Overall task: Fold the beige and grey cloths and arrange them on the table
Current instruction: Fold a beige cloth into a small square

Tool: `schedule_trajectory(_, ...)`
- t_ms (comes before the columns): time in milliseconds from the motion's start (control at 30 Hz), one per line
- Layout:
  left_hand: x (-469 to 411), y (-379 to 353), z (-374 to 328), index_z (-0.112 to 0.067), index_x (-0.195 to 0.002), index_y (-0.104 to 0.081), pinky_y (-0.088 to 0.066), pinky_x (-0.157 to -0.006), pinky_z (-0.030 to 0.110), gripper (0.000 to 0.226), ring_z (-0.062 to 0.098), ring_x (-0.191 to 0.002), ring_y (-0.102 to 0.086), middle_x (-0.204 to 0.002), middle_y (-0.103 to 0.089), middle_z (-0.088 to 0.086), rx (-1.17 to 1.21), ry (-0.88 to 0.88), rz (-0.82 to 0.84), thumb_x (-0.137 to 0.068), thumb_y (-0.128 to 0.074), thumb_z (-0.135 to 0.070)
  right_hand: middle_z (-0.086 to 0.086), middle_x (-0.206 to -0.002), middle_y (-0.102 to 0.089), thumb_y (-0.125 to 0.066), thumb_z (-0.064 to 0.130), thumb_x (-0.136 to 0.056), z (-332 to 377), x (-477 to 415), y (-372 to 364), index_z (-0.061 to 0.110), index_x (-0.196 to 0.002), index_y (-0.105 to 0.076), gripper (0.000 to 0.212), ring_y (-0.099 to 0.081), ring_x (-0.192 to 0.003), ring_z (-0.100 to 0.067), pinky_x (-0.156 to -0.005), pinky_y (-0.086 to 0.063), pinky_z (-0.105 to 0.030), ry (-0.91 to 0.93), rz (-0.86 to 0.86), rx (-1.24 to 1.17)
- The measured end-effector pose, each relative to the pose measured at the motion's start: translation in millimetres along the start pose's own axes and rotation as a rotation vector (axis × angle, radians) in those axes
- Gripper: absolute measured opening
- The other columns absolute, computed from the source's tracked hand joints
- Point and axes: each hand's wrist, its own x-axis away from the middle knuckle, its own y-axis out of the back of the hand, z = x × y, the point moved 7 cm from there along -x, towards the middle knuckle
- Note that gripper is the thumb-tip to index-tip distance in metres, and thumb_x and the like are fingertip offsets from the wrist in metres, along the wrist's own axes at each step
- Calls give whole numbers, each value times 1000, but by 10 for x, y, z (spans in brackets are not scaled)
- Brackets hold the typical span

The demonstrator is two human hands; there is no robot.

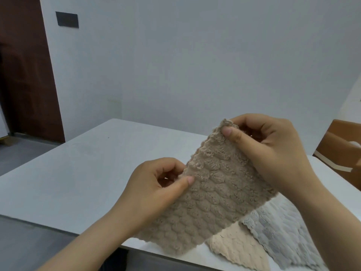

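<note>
Hanging from right hand (269,151), beige cloth (207,202)

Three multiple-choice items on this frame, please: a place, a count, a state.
1. Where on the table does the grey cloth lie? A. near right. B. far left. C. centre.
2. How many cloths show? A. two. B. three. C. five.
3. The tan cloth is: A. lying flat. B. rolled into a ball. C. held up by the left hand and right hand.
Answers: 1 A, beside the pale beige cloth; 2 B, tan, pale beige, grey; 3 C, each grip pinches an edge.
</note>
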Motion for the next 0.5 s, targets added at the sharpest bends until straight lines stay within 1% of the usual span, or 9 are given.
schedule_trajectory(67, 33, -10, 77, -15, -70, -69, -38, -54, 15, 15, 4, -54, -49, -58, -58, -7, -5, 31, 21, -83, -72, -23, 5, -68, -69, -70, 29, -83, -22, -12, 22, 25, -76, -72, 9, -61, -60, -8, -56, -47, -20, -2, -10, 16)
schedule_trajectory(100, 46, -10, 116, -15, -70, -70, -38, -54, 16, 15, 5, -54, -49, -58, -59, -6, -5, 46, 28, -83, -72, -22, 6, -68, -69, -70, 29, -83, -32, -18, 33, 25, -76, -72, 8, -60, -59, -7, -56, -46, -19, -4, -18, 21)
schedule_trajectory(200, 69, -4, 228, -16, -72, -72, -42, -55, 19, 12, 8, -56, -53, -62, -63, 3, 5, 81, 49, -82, -72, -22, 4, -71, -68, -71, 28, -84, -69, -37, 73, 25, -76, -71, 8, -62, -64, -16, -59, -48, -26, -9, -54, 20)
schedule_trajectory(300, 97, 0, 339, -17, -74, -72, -44, -59, 22, 12, 9, -58, -55, -67, -66, 7, -22, 102, 80, -82, -71, -25, 4, -73, -69, -71, 28, -84, -110, -46, 102, 25, -75, -71, 9, -60, -62, -14, -61, -48, -29, -11, -84, 35)
schedule_trajectory(400, 137, -3, 452, -23, -67, -71, -43, -57, 15, 15, 1, -55, -53, -62, -64, -5, -67, 132, 92, -82, -72, -25, 0, -75, -68, -71, 28, -84, -145, -45, 120, 25, -76, -70, 9, -59, -63, -16, -61, -48, -30, -19, -107, 46)
schedule_trajectory(467, 171, -26, 528, -25, -63, -69, -41, -57, 12, 19, -1, -54, -53, -60, -62, -11, -106, 146, 112, -81, -72, -24, 0, -77, -68, -70, 28, -85, -161, -50, 142, 26, -75, -69, 10, -58, -64, -11, -61, -47, -28, -23, -125, 47)
schedule_trajectory(500, 186, -38, 569, -24, -62, -68, -41, -58, 11, 20, 0, -56, -54, -61, -62, -11, -130, 148, 127, -81, -72, -24, 1, -77, -68, -70, 28, -85, -169, -55, 152, 27, -74, -69, 11, -57, -65, -9, -61, -47, -28, -25, -132, 47)
